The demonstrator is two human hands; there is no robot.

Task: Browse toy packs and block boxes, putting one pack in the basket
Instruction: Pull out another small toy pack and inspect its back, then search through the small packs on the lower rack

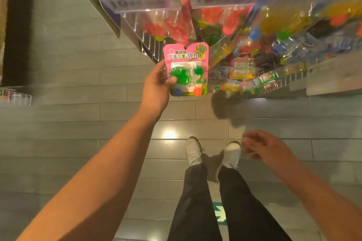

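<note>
My left hand (157,84) grips the left edge of a pink toy pack (186,70), thumb across its clear blister. The pack shows green sticky hands and two small balls, blue and orange, under a pink card with printed characters. It hangs upright in front of the display rack. My right hand (262,146) hovers low over the floor near my shoes, fingers loosely curled and holding nothing. No basket and no block boxes are in view.
A wire rack (148,43) with clear price rails (137,0) holds several similar pink toy packs and other bright blister packs (274,25) to the upper right. A lower shelf (323,82) juts out at right. Grey plank floor lies below; another wire bin (15,96) sits far left.
</note>
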